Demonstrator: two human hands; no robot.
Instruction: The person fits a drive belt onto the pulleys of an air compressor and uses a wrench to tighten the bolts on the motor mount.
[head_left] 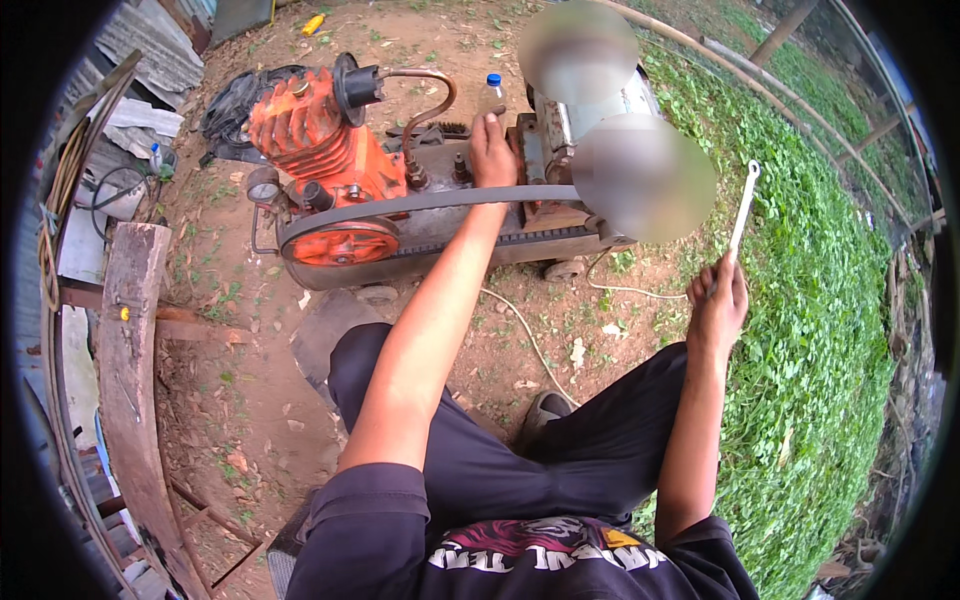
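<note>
An orange air compressor [330, 150] with a grey belt [430, 200] and an electric motor stands on bare dirt ahead of me. My left hand [491, 150] reaches out and rests on top of the machine, next to the belt, fingers curled on a part I cannot make out. Off to the right, over the green ground cover, my right hand [716, 305] is raised and grips a long white wrench [743, 208] pointing upward. I sit low with my knees in dark trousers in front of me.
A clear bottle with a blue cap [493, 92] stands behind the compressor. A wooden plank [130, 380] and metal sheets [140, 60] lie at the left. A white cord [530, 340] runs across the dirt. Dense green plants [820, 330] cover the right side, with poles beyond.
</note>
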